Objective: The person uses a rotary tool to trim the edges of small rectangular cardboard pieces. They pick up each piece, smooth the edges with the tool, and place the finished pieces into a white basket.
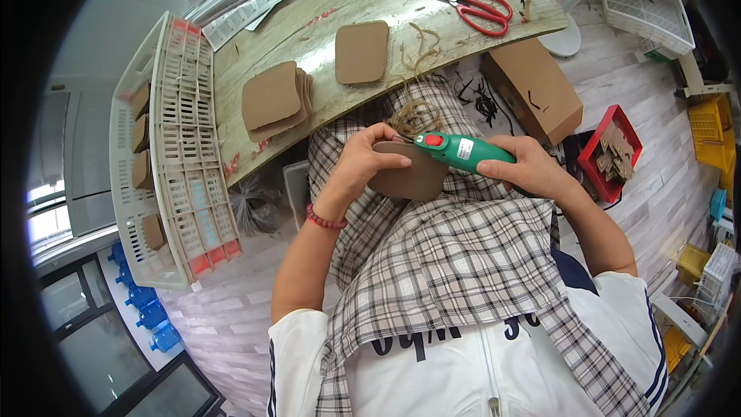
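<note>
Above my apron-covered lap, my left hand [360, 164] pinches a flat brown piece with rounded corners [407, 179], thumb on its face. My right hand [531, 164] wraps round the body of a green handheld power tool [466, 154] with a red switch. Its tip meets the piece's upper edge, close to my left fingertips; the exact contact is hidden. Thin tan trimmings [417, 117] lie curled just beyond the tip. On the table, a similar brown piece [361, 52] lies alone, and a stack of brown pieces [272, 100] sits to its left.
Red-handled scissors [486, 14] and dark scraps lie on the worktable [309, 4]. A white plastic crate [193, 154] stands at the left. Right of my knees are a cardboard box [540, 89] and a red tray [636, 141] of small brown pieces.
</note>
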The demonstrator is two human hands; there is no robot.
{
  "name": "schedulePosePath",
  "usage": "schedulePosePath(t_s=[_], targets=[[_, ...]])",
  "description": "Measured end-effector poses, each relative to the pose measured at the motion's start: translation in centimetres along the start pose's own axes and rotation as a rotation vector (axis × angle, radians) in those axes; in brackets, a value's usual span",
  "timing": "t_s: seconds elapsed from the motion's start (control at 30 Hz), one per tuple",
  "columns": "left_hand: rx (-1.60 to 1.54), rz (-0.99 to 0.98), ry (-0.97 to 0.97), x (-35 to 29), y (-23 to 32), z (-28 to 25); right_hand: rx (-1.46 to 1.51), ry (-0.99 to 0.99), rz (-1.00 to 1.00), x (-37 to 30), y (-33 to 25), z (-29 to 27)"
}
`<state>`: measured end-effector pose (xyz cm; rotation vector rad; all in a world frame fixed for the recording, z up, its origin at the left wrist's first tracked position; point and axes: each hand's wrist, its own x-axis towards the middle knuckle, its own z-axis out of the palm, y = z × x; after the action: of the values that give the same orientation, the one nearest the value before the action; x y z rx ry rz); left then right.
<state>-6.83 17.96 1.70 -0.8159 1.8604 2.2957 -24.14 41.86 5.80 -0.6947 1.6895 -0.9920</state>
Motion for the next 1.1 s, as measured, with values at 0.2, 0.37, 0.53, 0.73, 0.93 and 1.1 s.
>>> schedulePosePath(t_s=[0.2,0.37,0.53,0.73,0.93,1.1], targets=[[-0.589,-0.113,0.134,-3.5,-4.0,1.9,-0.003,0.036,0.013,-0.6,3.2,0.2],[-0.571,0.099,0.262,-3.5,-5.1,3.1,0.010,0.100,0.019,-1.7,2.3,-0.2],[-0.488,0.295,0.242,-3.3,-4.5,0.6,-0.089,0.133,-0.027,-3.2,1.2,-1.2],[-0.479,0.335,0.201,-3.2,-3.3,0.4,-0.138,0.108,-0.144,-3.8,0.6,-0.9],[-0.422,0.282,0.197,-2.8,-3.9,0.3,-0.184,0.107,-0.203,-3.7,0.9,-0.8],[-0.377,0.250,0.192,-2.8,-3.7,1.1,-0.208,0.105,-0.190,-3.6,0.3,-0.5]])
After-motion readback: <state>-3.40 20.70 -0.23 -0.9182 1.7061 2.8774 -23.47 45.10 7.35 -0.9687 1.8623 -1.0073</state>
